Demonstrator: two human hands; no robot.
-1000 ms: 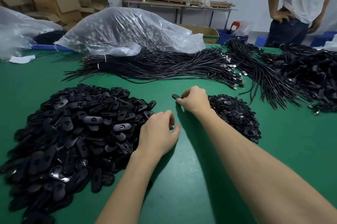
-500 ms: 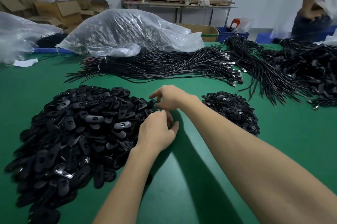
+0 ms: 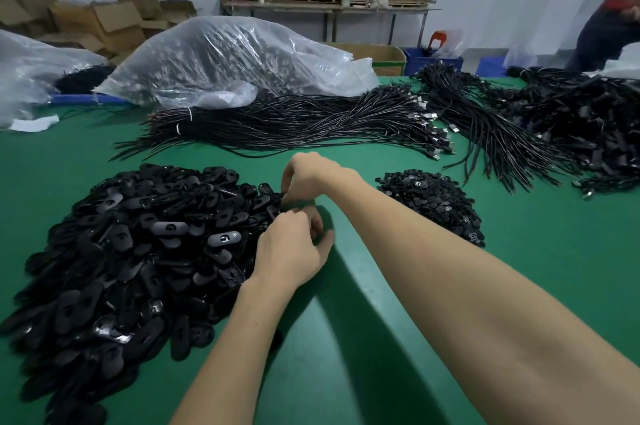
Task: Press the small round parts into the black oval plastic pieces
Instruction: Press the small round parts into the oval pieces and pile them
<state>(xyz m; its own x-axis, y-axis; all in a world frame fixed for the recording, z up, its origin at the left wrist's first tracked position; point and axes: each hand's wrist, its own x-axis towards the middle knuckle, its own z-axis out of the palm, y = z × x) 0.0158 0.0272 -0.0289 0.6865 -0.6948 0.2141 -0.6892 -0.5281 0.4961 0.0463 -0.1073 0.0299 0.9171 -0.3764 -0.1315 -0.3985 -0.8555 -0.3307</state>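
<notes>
Both hands, left hand (image 3: pixel 289 251) and right hand (image 3: pixel 308 175), meet with curled fingers at the edge of the oval-piece pile (image 3: pixel 131 251) on the green bench (image 3: pixel 346 355).

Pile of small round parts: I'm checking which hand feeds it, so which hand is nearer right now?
Right. The right hand is left of the pile of small round parts, apart from it; the left hand lies farther off, nearer the camera.

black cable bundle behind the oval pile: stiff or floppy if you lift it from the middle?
Probably floppy. The black cable bundle is many thin strands that curve and splay loose at the left end, so both ends would likely sag. A white tie binds it only near that end; the connector ends fan out and may spread or snag the neighbouring cable heap.
</notes>
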